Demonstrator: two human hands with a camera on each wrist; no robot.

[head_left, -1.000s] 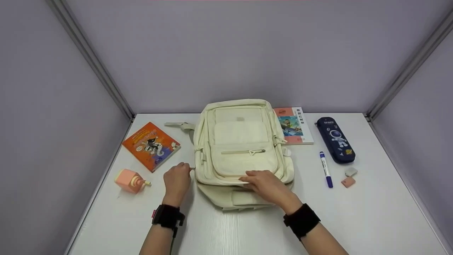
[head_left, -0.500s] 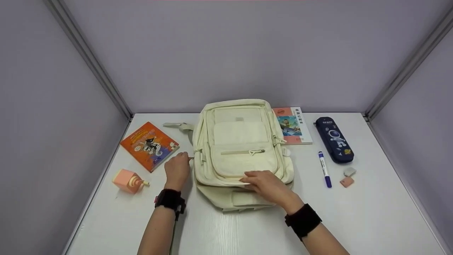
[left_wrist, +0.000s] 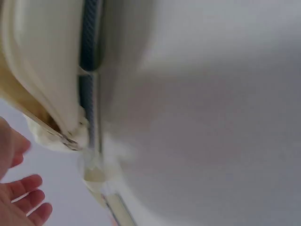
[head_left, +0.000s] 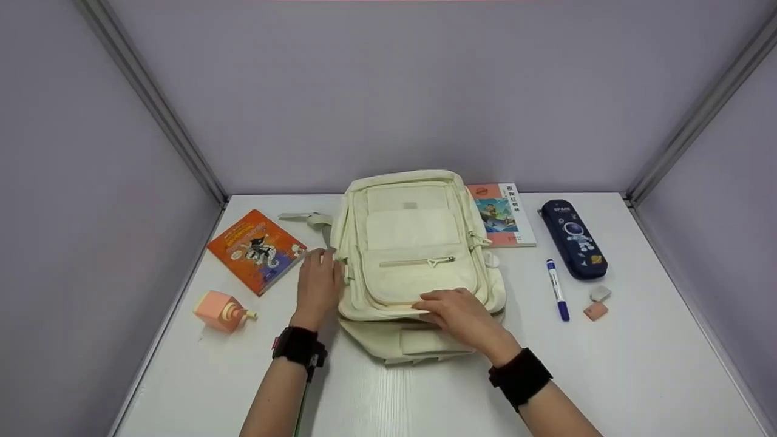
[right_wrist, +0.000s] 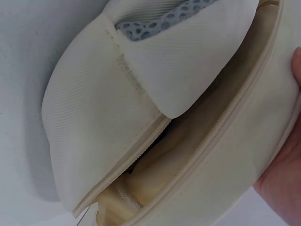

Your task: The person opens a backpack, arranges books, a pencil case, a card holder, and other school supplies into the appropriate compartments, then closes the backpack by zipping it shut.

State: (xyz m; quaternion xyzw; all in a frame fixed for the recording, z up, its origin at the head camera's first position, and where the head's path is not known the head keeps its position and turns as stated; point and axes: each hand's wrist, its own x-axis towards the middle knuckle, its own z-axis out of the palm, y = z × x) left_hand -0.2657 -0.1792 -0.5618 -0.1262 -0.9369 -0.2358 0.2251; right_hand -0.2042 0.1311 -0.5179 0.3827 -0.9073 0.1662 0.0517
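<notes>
A cream backpack [head_left: 413, 230] lies front up, its bottom toward me. In the right wrist view, the unzipped opening [right_wrist: 188, 146] gapes and shows a beige lining. My left hand [head_left: 318, 285] is at the backpack's left side, fingers pointing away from me. The left wrist view shows its thumb apart from the loosely bent fingers [left_wrist: 30, 200], with nothing between them, near a zipper end [left_wrist: 69, 141]. My right hand [head_left: 458, 312] holds the near edge of the front section, fingers bent over it; part of its grip is hidden.
An orange book [head_left: 258, 252] and a peach pump bottle [head_left: 221, 311] lie left. Another book [head_left: 501, 215] is partly under the backpack's right side. Farther right are a navy pencil case [head_left: 573, 240], a marker [head_left: 557, 291] and two small erasers [head_left: 595, 311]. Walls enclose the table.
My left hand has moved away from me along the backpack's left side, its closed fingers now loosened and straighter. The right hand has stayed at the near edge.
</notes>
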